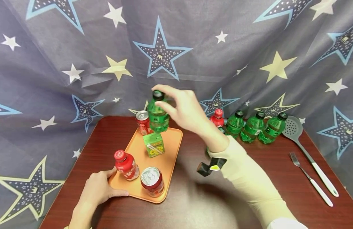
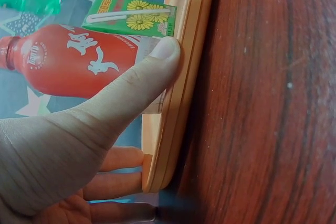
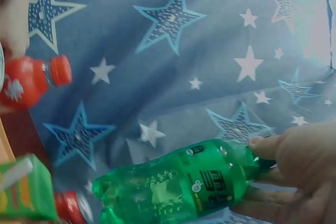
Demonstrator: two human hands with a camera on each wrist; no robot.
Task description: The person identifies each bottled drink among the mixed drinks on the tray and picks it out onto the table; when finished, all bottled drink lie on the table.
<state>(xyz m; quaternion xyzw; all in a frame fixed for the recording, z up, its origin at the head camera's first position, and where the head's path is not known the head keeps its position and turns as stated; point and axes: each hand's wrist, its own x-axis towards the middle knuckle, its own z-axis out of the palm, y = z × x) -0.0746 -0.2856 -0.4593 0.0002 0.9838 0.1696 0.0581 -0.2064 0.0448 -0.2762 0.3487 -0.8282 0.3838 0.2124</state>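
A green soda bottle [image 1: 158, 116] with a black cap hangs in the air above the far part of the orange tray [image 1: 172, 143]. My right hand [image 1: 188, 109] grips it near the cap, as the right wrist view also shows. My left hand [image 1: 99, 187] holds the tray's near left corner, thumb [image 2: 131, 85] on the near rim and fingers on the left side. On the tray stand a red bottle [image 1: 127, 165] beside the left hand, a red can [image 1: 152, 183] at the near right, a green drink carton [image 1: 154, 145] and another red can [image 1: 142, 122] at the back.
Several green bottles [image 1: 252, 127] line the table's back right, with a red bottle [image 1: 217, 117] at their left, partly hidden by my right arm. A slotted turner [image 1: 305, 151] and a fork [image 1: 311, 179] lie at the right edge. A star-patterned curtain [image 1: 193, 31] hangs behind.
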